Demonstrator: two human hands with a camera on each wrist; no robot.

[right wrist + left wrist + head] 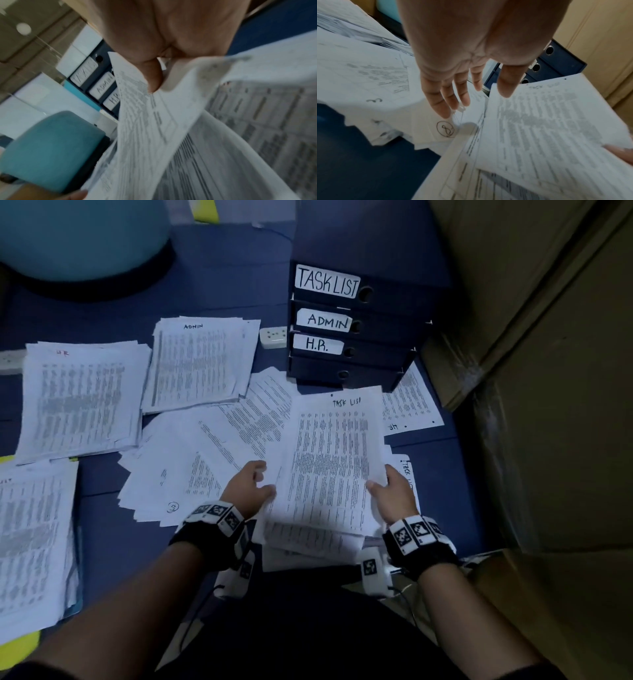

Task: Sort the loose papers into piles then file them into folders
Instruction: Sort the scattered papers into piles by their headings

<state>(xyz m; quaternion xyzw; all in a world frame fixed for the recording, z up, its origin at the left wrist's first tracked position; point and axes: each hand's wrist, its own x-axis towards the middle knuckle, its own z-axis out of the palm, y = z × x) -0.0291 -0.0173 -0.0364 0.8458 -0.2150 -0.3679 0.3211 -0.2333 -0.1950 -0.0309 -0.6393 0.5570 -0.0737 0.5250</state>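
Papers (329, 460) headed "TASK LIST" are pinched at their near right edge by the right hand (394, 494), thumb on top, fingers hidden beneath. Left of that grip, the left hand (248, 487) hovers with fingers spread, its thumb at their left edge. Beyond stand stacked folders (352, 337); the lowest label is unreadable.

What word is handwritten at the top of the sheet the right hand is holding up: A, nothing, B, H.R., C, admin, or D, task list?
D: the sheet pinched by the right hand has "TASK LIST" written at its top edge.
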